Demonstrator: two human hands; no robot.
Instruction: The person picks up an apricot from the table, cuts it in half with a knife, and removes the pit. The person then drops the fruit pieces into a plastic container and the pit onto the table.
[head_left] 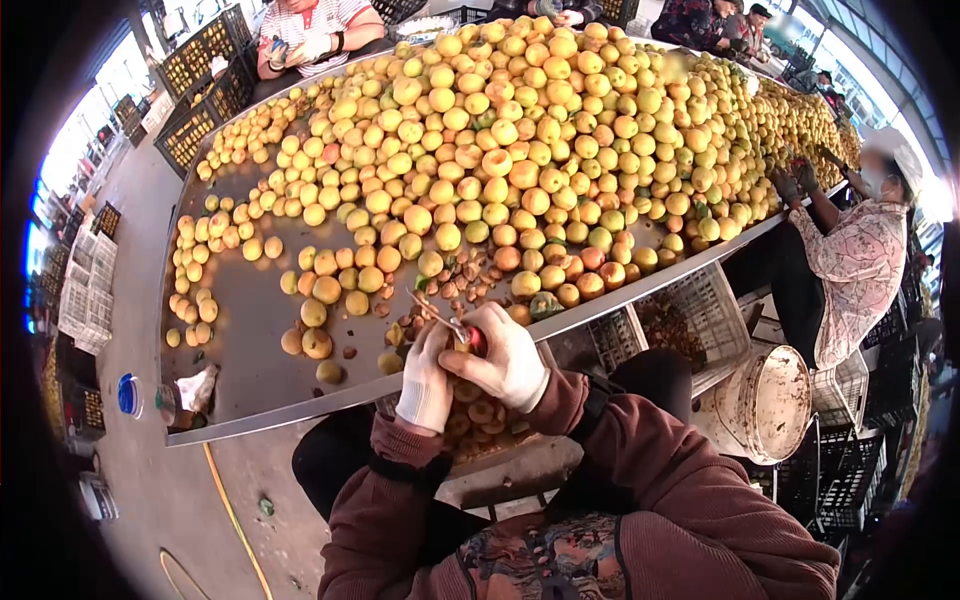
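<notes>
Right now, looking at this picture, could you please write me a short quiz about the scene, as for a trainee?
1. True or false: the left hand and the right hand wear white gloves.
2. The heaped yellow fruit lies on: A) a metal table; B) a blue cloth; C) a wooden floor.
3. What thin thing sticks out up and to the left from the two hands?
Key: 1 true; 2 A; 3 a thin blade.
</notes>
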